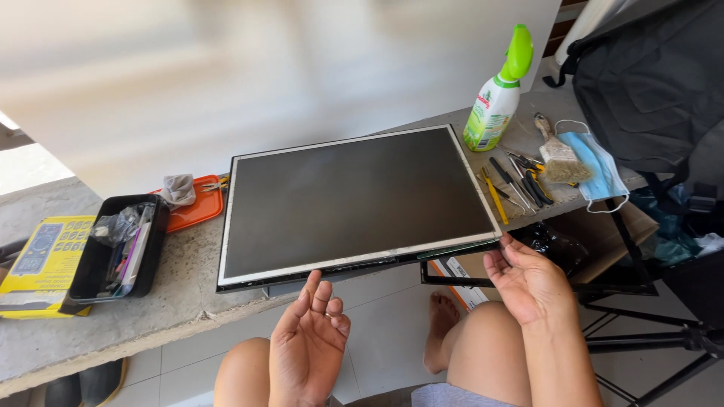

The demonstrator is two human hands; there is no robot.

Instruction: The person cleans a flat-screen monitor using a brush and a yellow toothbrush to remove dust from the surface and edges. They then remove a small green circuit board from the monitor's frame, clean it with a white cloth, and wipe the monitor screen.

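Note:
A dark flat screen panel with a pale metal rim lies on a concrete ledge, its near edge overhanging toward me. My left hand is palm-up just below that near edge, fingers apart, its fingertips close to or touching the panel's underside. My right hand is open at the panel's near right corner, fingertips touching the edge. Neither hand grips anything.
A black bin of small items, a yellow box and an orange tray sit left. Right of the panel are a green-topped spray bottle, hand tools, a brush, a blue mask. A dark bag and a stand are at the right.

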